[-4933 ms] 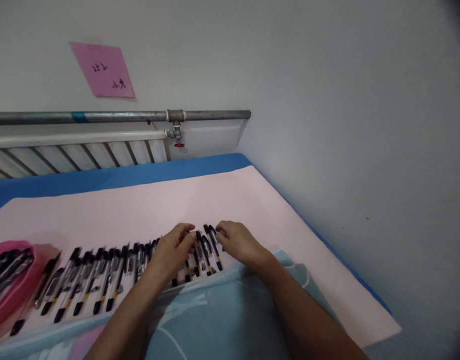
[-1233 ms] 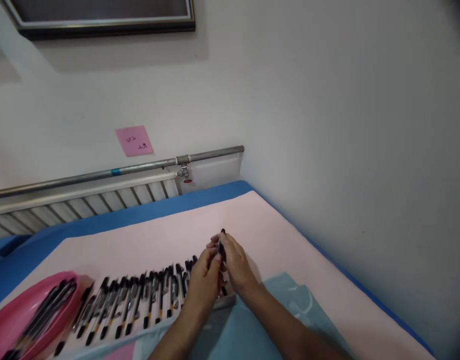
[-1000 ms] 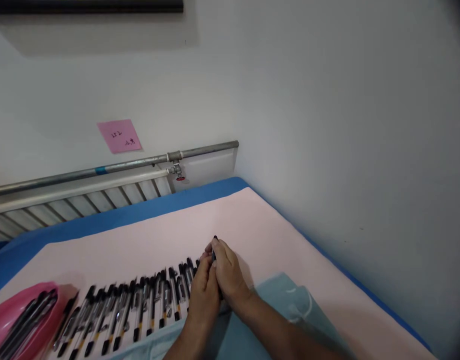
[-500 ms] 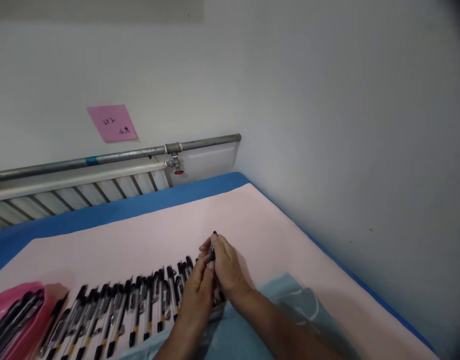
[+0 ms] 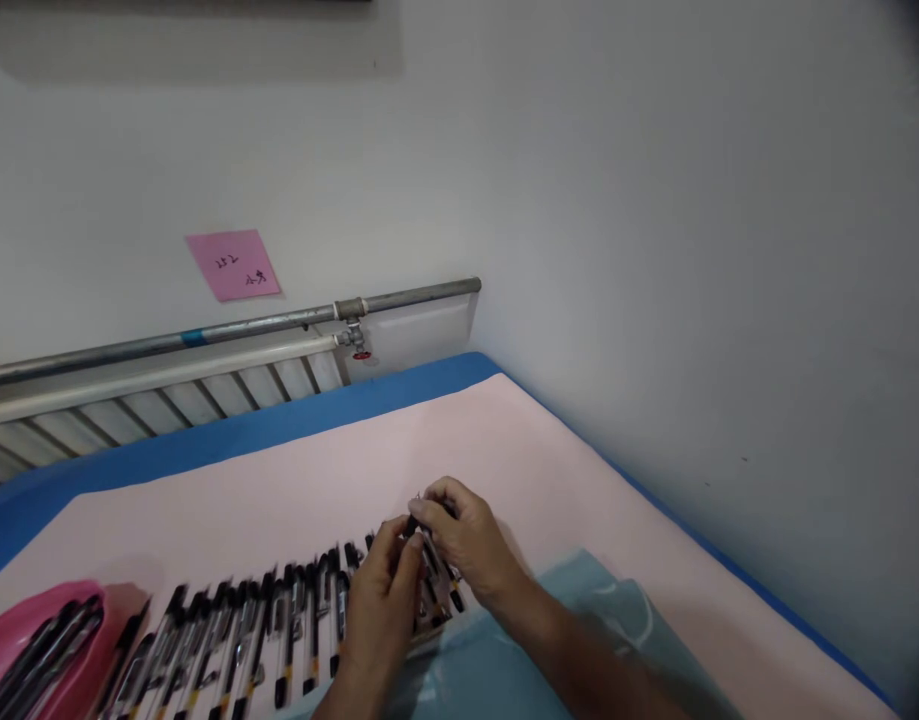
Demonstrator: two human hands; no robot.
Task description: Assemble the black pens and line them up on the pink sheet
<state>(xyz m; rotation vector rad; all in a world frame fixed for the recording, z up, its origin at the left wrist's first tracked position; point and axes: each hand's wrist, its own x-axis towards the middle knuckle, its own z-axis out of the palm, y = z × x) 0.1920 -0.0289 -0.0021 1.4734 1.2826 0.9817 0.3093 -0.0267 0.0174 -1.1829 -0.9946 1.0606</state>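
Observation:
Over the pink sheet, my left hand [image 5: 384, 590] is closed, thumb and fingers pinched on a black-ended pen [image 5: 412, 526]. The fingers of my right hand [image 5: 470, 535] close on the pen's upper end from the other side, and they hide most of it. Whether the cap is on or off cannot be made out. Beside and below the hands lies a row of clear-barrelled pens [image 5: 283, 630] with black ends, several with loose caps or clips among them. Some pens under the hands are partly covered.
A pink basket [image 5: 103, 620] at the lower left holds several dark pens. Light blue cloth or plastic [image 5: 579, 600] lies at the near edge. The pink sheet [image 5: 279, 500] covers a blue surface [image 5: 399, 385] against the walls. A radiator [image 5: 204, 400] and pipe [image 5: 406, 297] run behind.
My right hand's fingers have turned from pointing upward to a sideways pinch, and the hands have drawn slightly apart at the wrists. The camera has tilted up a little.

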